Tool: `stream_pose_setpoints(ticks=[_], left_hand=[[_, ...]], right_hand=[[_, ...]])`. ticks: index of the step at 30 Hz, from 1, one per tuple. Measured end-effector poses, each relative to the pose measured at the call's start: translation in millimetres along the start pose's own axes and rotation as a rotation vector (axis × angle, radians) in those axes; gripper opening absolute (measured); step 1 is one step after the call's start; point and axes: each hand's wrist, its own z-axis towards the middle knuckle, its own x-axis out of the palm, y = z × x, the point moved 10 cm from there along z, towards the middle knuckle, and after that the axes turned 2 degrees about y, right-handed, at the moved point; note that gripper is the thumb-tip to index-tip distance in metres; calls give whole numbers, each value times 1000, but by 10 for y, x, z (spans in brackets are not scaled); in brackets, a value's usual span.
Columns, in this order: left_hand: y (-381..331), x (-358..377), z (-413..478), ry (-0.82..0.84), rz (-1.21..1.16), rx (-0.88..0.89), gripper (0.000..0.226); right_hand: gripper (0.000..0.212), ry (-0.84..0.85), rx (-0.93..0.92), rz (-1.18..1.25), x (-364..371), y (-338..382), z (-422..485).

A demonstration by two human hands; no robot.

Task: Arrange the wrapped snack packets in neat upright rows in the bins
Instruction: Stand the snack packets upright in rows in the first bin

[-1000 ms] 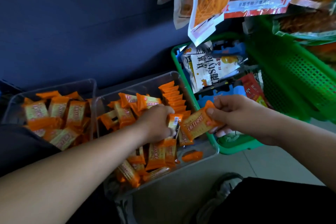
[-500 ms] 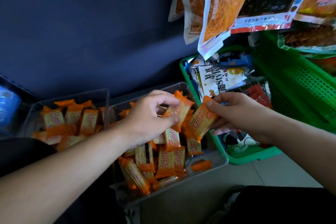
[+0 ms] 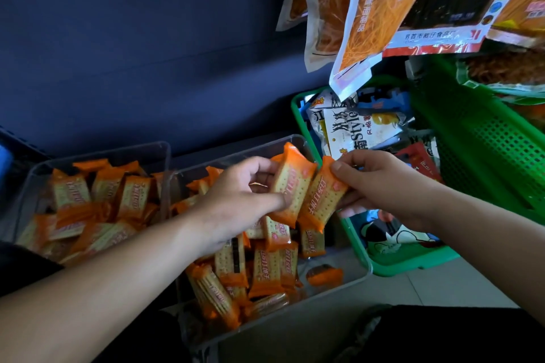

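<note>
Each hand pinches one crinkly orange-ended cracker packet: left hand (image 3: 236, 200) on the left packet (image 3: 290, 186), right hand (image 3: 383, 186) on the right packet (image 3: 320, 197), above a clear plastic bin (image 3: 365, 262).

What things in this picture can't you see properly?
Head view only:
- Orange wrapped packets in the right-hand clear plastic bin: partly hidden under the left hand and forearm.
- Green plastic basket: snacks partly covered by the right hand and a hanging orange noodle bag.
- That bag's top: cut off by the top edge.
- Blue object, left edge: cut off, unidentifiable.
</note>
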Motion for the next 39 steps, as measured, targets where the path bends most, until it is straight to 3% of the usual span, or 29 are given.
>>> stream_pose_setpoints(ticks=[4,8,10,15,18,20,23,25,27,33,39], left_hand=[[47,165,3,117,11,12,32],[-2,417,16,272,144,88,48],[24,453,48,235,164,78,57],[-1,517,93,127,110,102,41],[32,567,113,66,132,101,32],[185,605,117,45,334,42,28],[586,963,-18,356,617,-133,27],[818,1258,-191,602,649,-216,47],[889,1396,-282,689,604,-258,56],[666,1194,-303,611,594,-123,49],[403,364,-164,233,523,-166,19]], right_hand=[[32,21,5,38,51,9,28],[32,8,-11,-68,-14,-81,41],[33,-1,-24,-77,-44,-113,39],[46,110,-71,-148,-35,-65,-57],[42,-18,-115,-275,-182,-68,-138],[40,-115,-136,-371,-304,-50,-203],[41,-136,-169,-380,-393,-69,-258],[40,-115,-180,-358,-400,-116,-291],[36,-88,-198,-408,-354,-141,-306],[35,-28,-290,-495,-182,-88,-257],[40,61,-318,-612,130,-121,-100]])
